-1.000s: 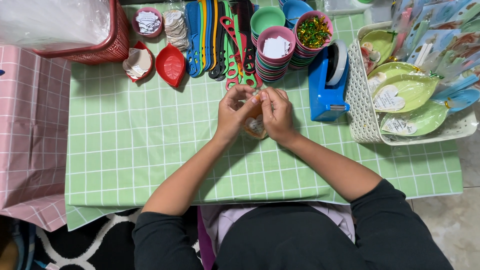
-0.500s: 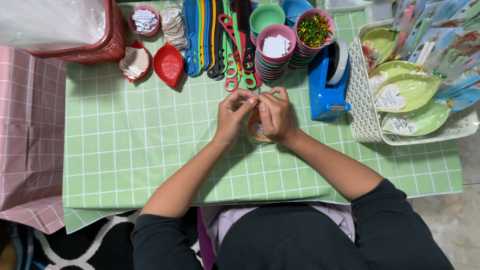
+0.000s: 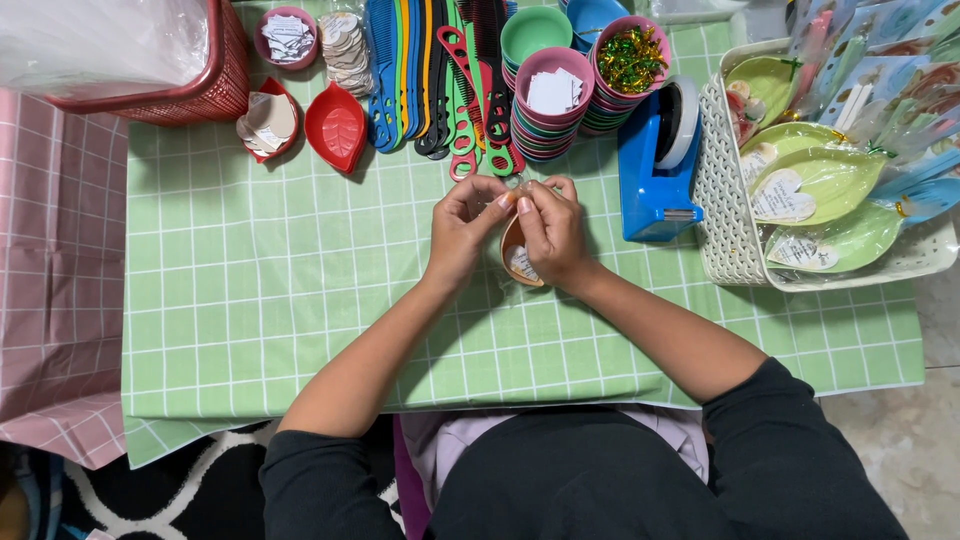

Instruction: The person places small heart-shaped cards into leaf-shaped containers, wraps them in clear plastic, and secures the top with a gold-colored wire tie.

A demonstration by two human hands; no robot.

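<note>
Near the middle of the table, a bit toward the far edge: both hands meet over the green checked cloth.
Left hand: the left hand has its fingers bent, and the thumb and first finger pinch the top of a small wrapped thing.
Right hand: the right hand sits just beside the left one, touching it, and its fingertips pinch the same spot.
Thing in the hands: a little orange leaf dish in clear wrap hangs under the fingertips, between the two palms, with a white paper bit on it.
Where the dish is: it is below the pinch, partly hidden by the right hand. I cannot tell if it rests on the cloth.
Far edge, middle: combs in many colours lie in a row, touching each other.
Far edge, next to the combs: stacks of small bowls stand close, one with white paper bits, one with shiny green and gold ties.
Far left corner: a red basket stands there with a clear bag in it.
Near the red basket: two red leaf dishes lie side by side.
Right of the hands: a blue tape holder stands near the right hand.
Right edge: a white basket holds wrapped green leaf dishes.
</note>
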